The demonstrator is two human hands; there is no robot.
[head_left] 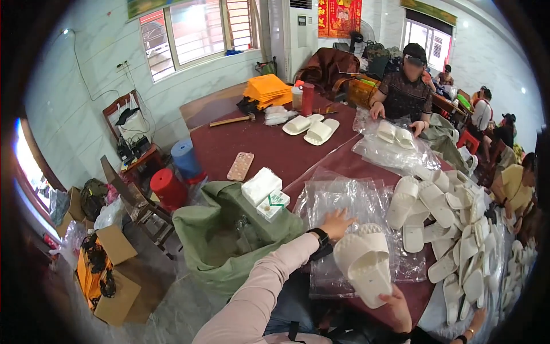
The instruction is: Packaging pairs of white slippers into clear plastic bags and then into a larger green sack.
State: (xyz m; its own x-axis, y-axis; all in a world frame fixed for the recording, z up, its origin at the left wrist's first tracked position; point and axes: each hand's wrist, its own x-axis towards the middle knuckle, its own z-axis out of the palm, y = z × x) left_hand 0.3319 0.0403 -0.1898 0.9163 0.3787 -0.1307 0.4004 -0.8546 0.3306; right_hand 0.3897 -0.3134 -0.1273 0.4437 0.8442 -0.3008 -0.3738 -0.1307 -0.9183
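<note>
My right hand (397, 308) is closed on a pair of white slippers (365, 265) by one end, holding them tilted above the table's near edge. Beside them, my left hand (335, 223) lies with its fingers spread on a stack of clear plastic bags (323, 192). A black watch (322, 235) is on that wrist. To the right, a large heap of loose white slippers (458, 215) covers the table's side. Across the table, a person (405, 86) touches another clear bag (395, 155) with a slipper pair (395, 134) on it.
Left of my arm stands an open green sack (197, 229), with tissue packs (262, 186) at its edge. Farther back on the dark red table (258, 149) are a phone (240, 165), a hammer (232, 120), orange packages (267, 90) and two slippers (321, 131). Another person's hand (476, 321) shows lower right.
</note>
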